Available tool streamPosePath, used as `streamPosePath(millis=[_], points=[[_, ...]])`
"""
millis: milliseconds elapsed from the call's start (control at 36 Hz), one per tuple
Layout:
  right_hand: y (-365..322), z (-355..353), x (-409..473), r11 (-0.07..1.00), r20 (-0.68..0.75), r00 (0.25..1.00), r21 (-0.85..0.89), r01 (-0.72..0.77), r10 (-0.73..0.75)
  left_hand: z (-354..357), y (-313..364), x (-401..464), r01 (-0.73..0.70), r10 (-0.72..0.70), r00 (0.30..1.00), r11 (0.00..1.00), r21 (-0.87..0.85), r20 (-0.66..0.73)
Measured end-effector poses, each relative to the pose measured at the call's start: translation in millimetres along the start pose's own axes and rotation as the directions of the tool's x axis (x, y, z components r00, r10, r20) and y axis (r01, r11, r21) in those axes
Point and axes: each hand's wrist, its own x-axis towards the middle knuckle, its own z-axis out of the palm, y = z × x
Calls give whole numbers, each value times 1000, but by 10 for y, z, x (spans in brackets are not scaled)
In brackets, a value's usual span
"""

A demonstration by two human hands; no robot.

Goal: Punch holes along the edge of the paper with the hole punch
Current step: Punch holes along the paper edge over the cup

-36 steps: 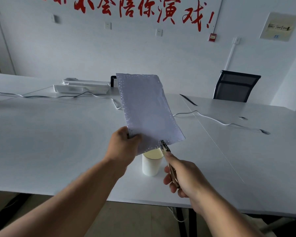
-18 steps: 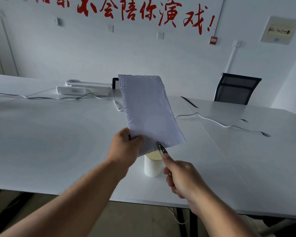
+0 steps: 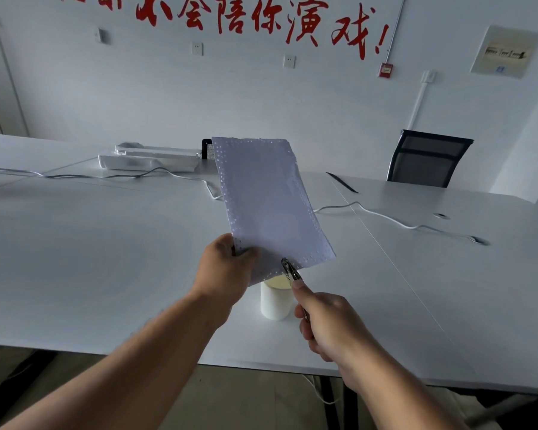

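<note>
A white sheet of paper [image 3: 267, 203] stands tilted above the table, with rows of small holes along its left, top, right and bottom edges. My left hand [image 3: 225, 270] pinches its lower left corner. My right hand [image 3: 330, 324] grips a metal hole punch [image 3: 290, 271]. The punch's jaws sit on the paper's bottom edge, right of my left thumb. Most of the punch's handles are hidden inside my fist.
A white paper cup [image 3: 275, 301] stands on the white table [image 3: 106, 259] just under the paper's bottom edge. At the back lie a white tray-like device [image 3: 149, 158] and cables [image 3: 385, 217]. A black chair [image 3: 429, 159] stands at the far right.
The punch's jaws have shifted left along the paper's bottom edge and closer to my left thumb. My right fist has closed tighter over the handles. The paper has barely moved.
</note>
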Motion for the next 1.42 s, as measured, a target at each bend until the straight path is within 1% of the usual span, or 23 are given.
streamPosePath(millis=[250, 417, 556, 639, 944, 1194, 1417], points=[[39, 15, 49, 999, -5, 1000, -40, 22, -22, 9, -36, 22, 1, 0, 1000, 1000, 20, -13], [58, 12, 77, 999, -7, 1000, -45, 7, -7, 10, -56, 56, 12, -12, 1000, 1000, 20, 19], [28, -9, 60, 996, 30, 997, 38, -78, 76, 25, -59, 64, 1, -1, 1000, 1000, 31, -7], [24, -37, 41, 995, 18, 996, 55, -89, 88, 43, -61, 68, -14, 14, 1000, 1000, 16, 14], [27, 12, 27, 998, 45, 997, 12, -66, 65, 68, -89, 47, -5, 5, 1000, 1000, 13, 0], [43, 62, 42, 999, 27, 999, 22, -29, 29, 67, -60, 30, 1, 0, 1000, 1000, 30, -31], [50, 61, 44, 999, 21, 999, 29, -27, 26, 66, -82, 25, 2, -1, 1000, 1000, 24, -20]])
